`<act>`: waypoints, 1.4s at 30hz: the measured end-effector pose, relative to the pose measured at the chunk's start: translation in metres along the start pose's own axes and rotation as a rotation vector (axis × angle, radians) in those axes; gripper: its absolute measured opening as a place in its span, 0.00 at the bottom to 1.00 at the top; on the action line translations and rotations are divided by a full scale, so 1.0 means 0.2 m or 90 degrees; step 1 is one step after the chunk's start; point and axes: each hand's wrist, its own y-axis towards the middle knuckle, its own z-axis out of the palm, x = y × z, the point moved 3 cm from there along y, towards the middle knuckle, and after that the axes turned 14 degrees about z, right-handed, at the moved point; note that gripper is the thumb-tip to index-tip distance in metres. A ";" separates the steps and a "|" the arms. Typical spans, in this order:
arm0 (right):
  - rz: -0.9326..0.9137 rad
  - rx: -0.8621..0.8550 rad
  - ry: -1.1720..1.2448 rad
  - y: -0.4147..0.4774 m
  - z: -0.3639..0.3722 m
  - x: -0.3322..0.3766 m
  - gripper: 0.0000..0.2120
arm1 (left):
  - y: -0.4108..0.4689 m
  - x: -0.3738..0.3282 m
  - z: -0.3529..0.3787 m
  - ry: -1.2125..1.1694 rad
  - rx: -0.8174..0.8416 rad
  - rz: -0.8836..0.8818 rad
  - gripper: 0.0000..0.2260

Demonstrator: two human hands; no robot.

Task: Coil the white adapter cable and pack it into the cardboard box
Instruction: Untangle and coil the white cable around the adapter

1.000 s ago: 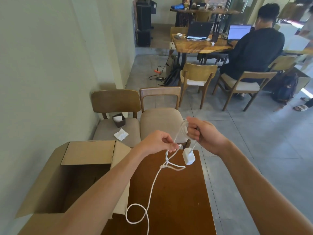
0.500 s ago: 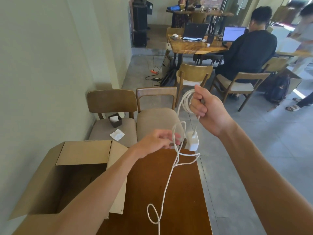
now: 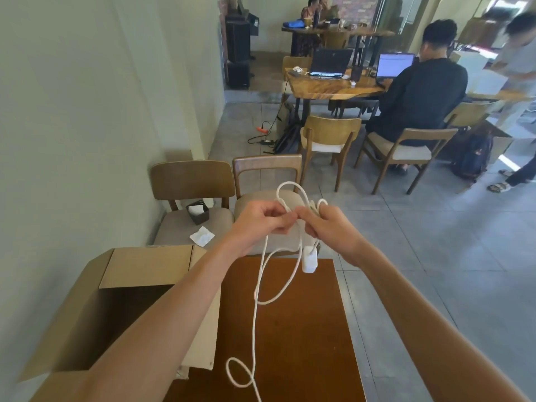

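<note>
Brown table (image 3: 293, 343), cardboard box (image 3: 145, 265) left, chairs (image 3: 194, 181) beyond, left hand (image 3: 258, 224) and right hand (image 3: 333, 229) grips pinching white cable (image 3: 254, 329)

One wide-angle camera, worn on the person's head, looks forward and down along both forearms. The left hand (image 3: 258, 224) and right hand (image 3: 333, 230) sit close at mid-frame above a brown table (image 3: 304, 329), with a cardboard box (image 3: 145, 265) at lower left. Farther off are chairs (image 3: 193, 181), a tiled floor (image 3: 435, 242) and a seated person (image 3: 420, 94).
</note>
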 end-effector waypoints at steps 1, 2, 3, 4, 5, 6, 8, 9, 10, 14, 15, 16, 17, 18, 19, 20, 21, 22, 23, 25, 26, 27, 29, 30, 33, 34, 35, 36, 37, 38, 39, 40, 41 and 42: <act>0.014 -0.002 0.028 0.01 0.02 -0.03 0.16 | 0.00 -0.01 0.00 -0.012 -0.011 0.002 0.06; 0.022 -0.001 0.049 0.02 0.02 -0.06 0.16 | -0.01 -0.01 0.00 -0.025 -0.018 -0.002 0.06; 0.017 0.004 0.051 0.02 0.03 -0.07 0.15 | -0.01 -0.01 0.00 -0.034 -0.026 -0.012 0.06; 0.004 0.009 0.032 0.02 0.04 -0.09 0.14 | -0.02 -0.01 0.00 -0.033 -0.035 -0.025 0.07; -0.013 0.005 -0.002 0.02 0.05 -0.09 0.12 | -0.02 -0.01 -0.01 -0.017 -0.042 -0.033 0.08; -0.025 -0.011 -0.034 0.02 0.06 -0.10 0.10 | -0.01 -0.01 -0.01 0.020 -0.045 -0.034 0.09; -0.040 -0.064 -0.077 0.03 0.08 -0.12 0.13 | -0.01 0.00 -0.01 0.119 -0.035 -0.012 0.08; -0.044 -0.086 -0.087 0.04 0.08 -0.13 0.15 | -0.01 0.00 0.00 0.152 -0.023 -0.001 0.08; -0.047 -0.104 -0.102 0.05 0.09 -0.13 0.15 | 0.00 0.00 0.01 0.166 -0.015 0.004 0.08; -0.038 -0.131 -0.165 0.05 0.09 -0.16 0.15 | 0.00 -0.02 0.01 0.177 0.013 0.019 0.09; -0.041 -0.132 -0.180 0.05 0.09 -0.16 0.16 | 0.00 -0.03 0.02 0.190 0.025 0.017 0.09; -0.044 -0.131 -0.197 0.05 0.10 -0.15 0.16 | -0.01 -0.03 0.04 0.211 0.041 0.005 0.10; -0.049 -0.129 -0.213 0.05 0.11 -0.15 0.16 | -0.01 -0.02 0.06 0.236 0.061 -0.019 0.11; -0.057 -0.129 -0.222 0.05 0.12 -0.14 0.17 | -0.02 -0.02 0.08 0.254 0.082 -0.046 0.12; -0.067 -0.131 -0.217 0.05 0.13 -0.13 0.17 | -0.02 -0.01 0.09 0.255 0.099 -0.069 0.12; -0.077 -0.134 -0.205 0.05 0.13 -0.13 0.18 | -0.02 0.00 0.10 0.235 0.109 -0.086 0.12; -0.084 -0.135 -0.194 0.05 0.13 -0.13 0.18 | -0.01 0.00 0.10 0.208 0.118 -0.094 0.10; -0.088 -0.128 -0.187 0.05 0.12 -0.13 0.18 | -0.01 0.00 0.10 0.196 0.131 -0.090 0.09; -0.087 -0.117 -0.186 0.06 0.12 -0.15 0.19 | -0.01 -0.01 0.09 0.209 0.147 -0.075 0.08; -0.075 -0.101 -0.189 0.07 0.11 -0.17 0.22 | 0.00 -0.03 0.08 0.289 0.177 -0.032 0.06; -0.064 -0.102 -0.190 0.08 0.11 -0.19 0.24 | 0.01 -0.03 0.08 0.339 0.186 -0.012 0.07; -0.053 -0.107 -0.190 0.09 0.10 -0.20 0.24 | 0.02 -0.03 0.09 0.382 0.190 0.000 0.09; -0.034 -0.116 -0.194 0.12 0.09 -0.24 0.19 | 0.03 -0.04 0.08 0.436 0.165 -0.004 0.12; -0.025 -0.122 -0.197 0.13 0.08 -0.27 0.18 | 0.04 -0.06 0.05 0.448 0.135 -0.014 0.13; 0.012 -0.135 -0.191 0.14 0.05 -0.35 0.14 | 0.07 -0.09 -0.04 0.315 0.000 -0.081 0.17; 0.026 -0.133 -0.188 0.15 0.04 -0.38 0.13 | 0.08 -0.10 -0.07 0.216 -0.045 -0.102 0.16; 0.041 -0.130 -0.187 0.15 0.04 -0.41 0.13 | 0.09 -0.12 -0.08 0.125 -0.075 -0.113 0.15; 0.056 -0.126 -0.188 0.16 0.04 -0.43 0.13 | 0.10 -0.13 -0.09 0.072 -0.089 -0.112 0.14; 0.070 -0.123 -0.190 0.16 0.05 -0.45 0.13 | 0.12 -0.15 -0.10 0.072 -0.096 -0.108 0.14; 0.082 -0.121 -0.189 0.17 0.05 -0.47 0.13 | 0.13 -0.17 -0.11 0.102 -0.101 -0.102 0.13; 0.094 -0.120 -0.187 0.18 0.05 -0.48 0.14 | 0.14 -0.18 -0.12 0.129 -0.100 -0.090 0.13; 0.105 -0.118 -0.184 0.18 0.05 -0.50 0.14 | 0.15 -0.20 -0.11 0.129 -0.098 -0.073 0.13; 0.117 -0.116 -0.184 0.19 0.06 -0.51 0.14 | 0.16 -0.22 -0.11 0.099 -0.097 -0.060 0.13; 0.129 -0.116 -0.183 0.20 0.06 -0.53 0.14 | 0.17 -0.24 -0.10 0.060 -0.092 -0.048 0.13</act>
